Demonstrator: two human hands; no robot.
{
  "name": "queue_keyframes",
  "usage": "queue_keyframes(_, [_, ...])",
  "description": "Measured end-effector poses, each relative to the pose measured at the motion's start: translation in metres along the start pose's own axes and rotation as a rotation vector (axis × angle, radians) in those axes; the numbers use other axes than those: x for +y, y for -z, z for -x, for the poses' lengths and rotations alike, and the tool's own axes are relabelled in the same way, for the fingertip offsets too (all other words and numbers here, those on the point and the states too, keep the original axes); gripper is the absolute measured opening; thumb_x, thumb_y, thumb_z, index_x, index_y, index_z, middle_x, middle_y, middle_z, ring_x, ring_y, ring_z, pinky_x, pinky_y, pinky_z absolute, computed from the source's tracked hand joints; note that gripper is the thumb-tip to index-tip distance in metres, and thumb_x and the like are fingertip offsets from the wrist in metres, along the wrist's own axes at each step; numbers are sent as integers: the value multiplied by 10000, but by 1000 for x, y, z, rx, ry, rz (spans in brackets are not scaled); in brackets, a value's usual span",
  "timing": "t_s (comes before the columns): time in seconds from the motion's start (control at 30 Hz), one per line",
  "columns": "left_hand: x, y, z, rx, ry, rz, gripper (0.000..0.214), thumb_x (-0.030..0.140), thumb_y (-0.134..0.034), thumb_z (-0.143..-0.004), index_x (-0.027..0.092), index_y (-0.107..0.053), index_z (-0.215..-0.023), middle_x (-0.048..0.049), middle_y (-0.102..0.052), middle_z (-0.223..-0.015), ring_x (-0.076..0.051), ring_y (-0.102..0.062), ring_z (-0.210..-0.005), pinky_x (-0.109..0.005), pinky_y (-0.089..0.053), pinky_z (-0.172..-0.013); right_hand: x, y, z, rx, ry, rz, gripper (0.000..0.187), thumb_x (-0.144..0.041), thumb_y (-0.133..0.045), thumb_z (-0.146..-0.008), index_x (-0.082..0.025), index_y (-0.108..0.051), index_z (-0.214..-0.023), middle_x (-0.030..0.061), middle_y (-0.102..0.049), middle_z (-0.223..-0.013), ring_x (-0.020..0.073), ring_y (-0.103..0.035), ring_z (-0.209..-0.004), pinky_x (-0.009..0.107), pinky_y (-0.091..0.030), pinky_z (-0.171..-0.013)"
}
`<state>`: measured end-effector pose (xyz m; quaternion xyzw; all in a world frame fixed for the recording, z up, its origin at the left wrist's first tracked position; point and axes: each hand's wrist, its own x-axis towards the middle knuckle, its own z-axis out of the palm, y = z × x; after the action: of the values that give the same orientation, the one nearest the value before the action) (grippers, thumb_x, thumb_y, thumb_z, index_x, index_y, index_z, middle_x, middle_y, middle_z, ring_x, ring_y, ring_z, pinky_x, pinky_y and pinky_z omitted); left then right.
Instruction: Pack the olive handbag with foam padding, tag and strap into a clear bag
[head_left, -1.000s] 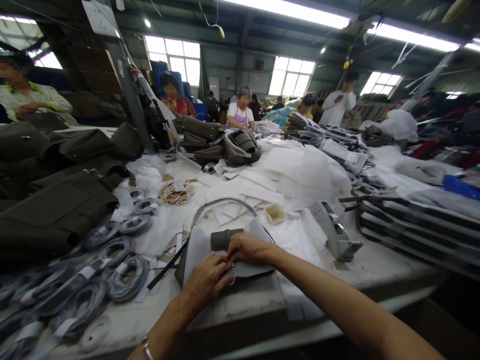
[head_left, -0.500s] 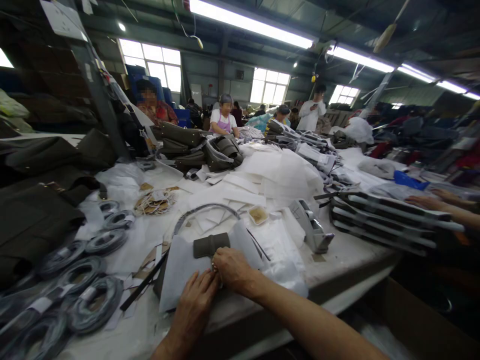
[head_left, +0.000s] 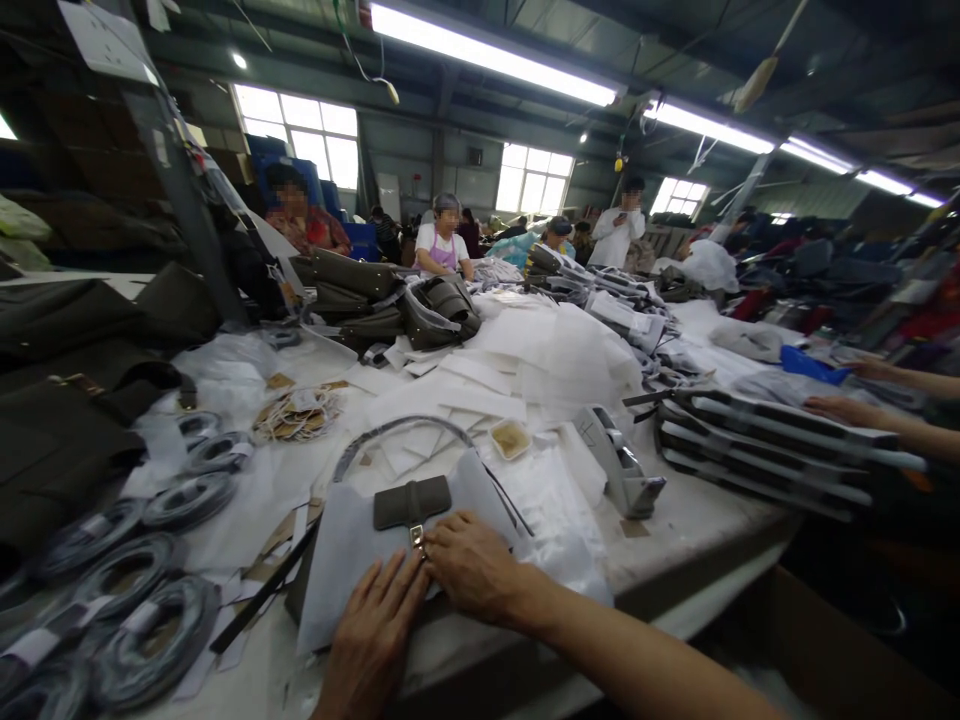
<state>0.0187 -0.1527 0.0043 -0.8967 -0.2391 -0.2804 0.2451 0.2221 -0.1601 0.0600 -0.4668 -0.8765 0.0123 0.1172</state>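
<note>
A handbag lies in front of me, its face covered by white sheet material and its wrapped handle arching away. On it rests a dark olive flap with a short strap and a metal buckle. My left hand lies on the lower front of the bag, fingers stretched, tips just below the buckle. Curled fingers of my right hand pinch the strap end right beside the buckle; the fingertips are partly hidden. A dark strap sticks out at the bag's left.
Several wrapped coils line the left, near a heap of stringed tags. A tape dispenser, a small tray and stacked bags stand to the right. A co-worker's hand touches the stack. White sheets cover the table's middle.
The right hand has shifted slightly right and down from the flap, so the buckle now shows. The left hand has moved slightly down and left. The whole view has shifted slightly.
</note>
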Motion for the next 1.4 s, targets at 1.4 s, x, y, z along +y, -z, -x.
queue_keyframes(1.4, [16,0,9,-100,210,174,438,114,-351,-961,198,-509,-1361,-98,-682,-1188,-188,-645,-989,-321,-532,-847,-29,-10,-3,201,-21,105,310,-72,-538,-878,-77,-616,-1178,166,-670,-1180,268,-599,-1142,416,-472,-1020])
